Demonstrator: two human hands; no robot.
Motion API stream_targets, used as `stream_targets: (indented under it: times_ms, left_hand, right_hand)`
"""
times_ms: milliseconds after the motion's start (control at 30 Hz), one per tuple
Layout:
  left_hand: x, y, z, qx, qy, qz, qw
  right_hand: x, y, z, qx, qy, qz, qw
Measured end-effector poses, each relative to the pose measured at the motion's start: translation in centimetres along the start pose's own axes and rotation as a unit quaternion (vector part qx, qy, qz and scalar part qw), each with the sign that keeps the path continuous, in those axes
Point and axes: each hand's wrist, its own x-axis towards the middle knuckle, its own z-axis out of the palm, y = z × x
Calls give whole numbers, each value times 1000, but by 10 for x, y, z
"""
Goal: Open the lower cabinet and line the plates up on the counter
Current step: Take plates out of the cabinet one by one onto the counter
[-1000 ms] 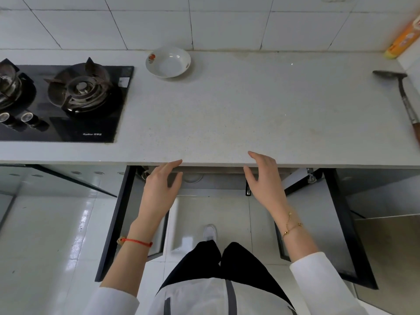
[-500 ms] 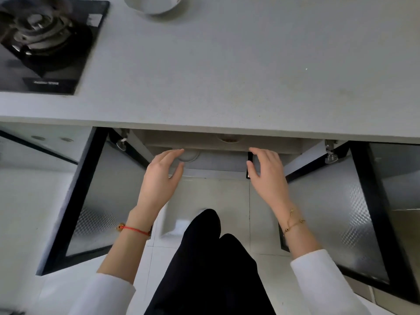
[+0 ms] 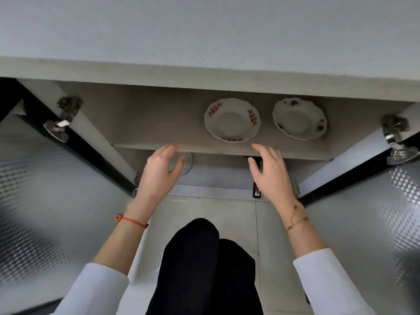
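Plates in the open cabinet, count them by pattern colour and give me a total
Red-patterned plate on the shelf: 1
Blue-patterned plate on the shelf: 1
Plate below the shelf, mostly hidden behind the left hand, pattern unseen: 1
Total: 3

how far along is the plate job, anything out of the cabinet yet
Done: both cabinet doors stand open. In hand: nothing yet; the left hand and right hand reach toward the shelf edge, open and empty. Left: the red-patterned plate and the blue-patterned plate lie on the shelf, another plate is partly hidden below, and the visible counter holds none.
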Motion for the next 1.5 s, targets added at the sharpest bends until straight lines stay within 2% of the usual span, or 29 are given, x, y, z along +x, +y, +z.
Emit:
stream_targets:
  times_ms: [267,533,600,767,967,1100,1333,1500]
  left_hand:
    - [14,-48,79,-26,31,27,999]
    - [56,-51,100,-7,65,63,996]
    - [78,-49,103,-8,65,43,997]
    - [132,-43,121,-34,35,-41,998]
    - [166,-33,146,-32,4,-66,997]
    - [173,-30,157,-14,-12,-85,996]
    - [167,-34,153,-59,-21,-94,994]
    - [132,-38,141,-96,-11,-103,990]
  right_hand:
    - [19,51,69,-1,27,-8,1000]
    - [63,69,78,13,86,-30,996]
    - [80,73,77,11,88,-17,996]
    - [123,84,84,-13,35,67,997]
    - [147,90,92,-29,12,113,993]
    - [151,90,93,6,9,119,993]
    - [149,84,92,68,-12,156,985]
    - [120,76,93,115,14,127,985]
